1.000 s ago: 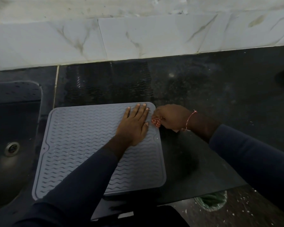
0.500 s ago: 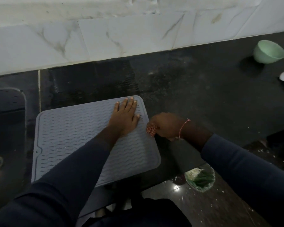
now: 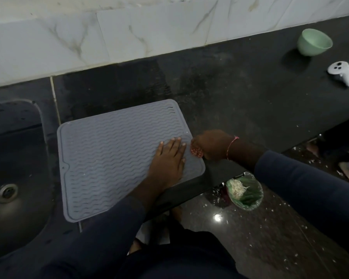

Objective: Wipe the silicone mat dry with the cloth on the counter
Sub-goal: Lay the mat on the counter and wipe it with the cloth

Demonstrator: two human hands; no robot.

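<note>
A grey silicone mat (image 3: 109, 154) with wavy ridges lies flat on the dark counter, just right of the sink. My left hand (image 3: 168, 160) rests flat on the mat's right part, fingers together and pointing away from me. My right hand (image 3: 212, 144) is at the mat's right edge, closed around a small red-and-white checked cloth (image 3: 196, 151). Only a bunched bit of the cloth shows past my fingers, touching the mat's edge.
A dark sink (image 3: 12, 178) with a metal drain (image 3: 8, 192) is at the left. A pale green bowl (image 3: 313, 42) and a white controller (image 3: 341, 74) sit on the counter (image 3: 250, 97) at far right. A bag of green scraps (image 3: 245, 191) lies on the floor below the counter edge.
My left hand has slid down the mat's right side toward me. My right hand with the cloth stays at the mat's right edge. The view has swung right, showing the bowl and controller.
</note>
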